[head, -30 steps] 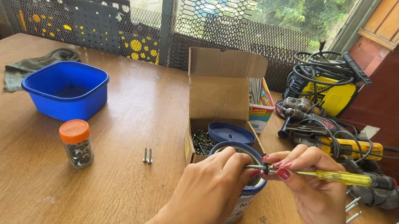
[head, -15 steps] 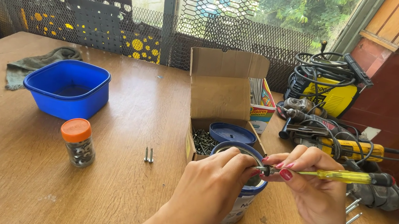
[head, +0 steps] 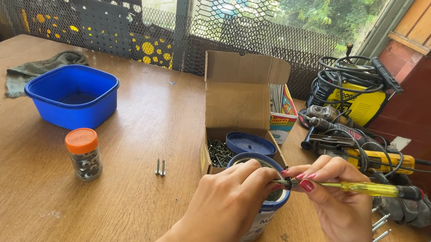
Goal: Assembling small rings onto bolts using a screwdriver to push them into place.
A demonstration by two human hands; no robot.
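Cardboard box (head: 240, 107) holding dark screws; blue-rimmed tub (head: 264, 213) beneath hands. Right hand (head: 342, 205) gripping yellow screwdriver (head: 370, 189); left hand (head: 227, 211) pinching screw (head: 278, 181) at its tip.

Left hand (head: 225, 208) and right hand (head: 337, 204) (nails painted) pinch a yellow-handled screwdriver (head: 370, 188) above a blue-rimmed tub (head: 271, 203).

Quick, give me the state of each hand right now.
Left hand: closed, pinching a screw over the blue-rimmed can.
Right hand: closed on the yellow screwdriver.
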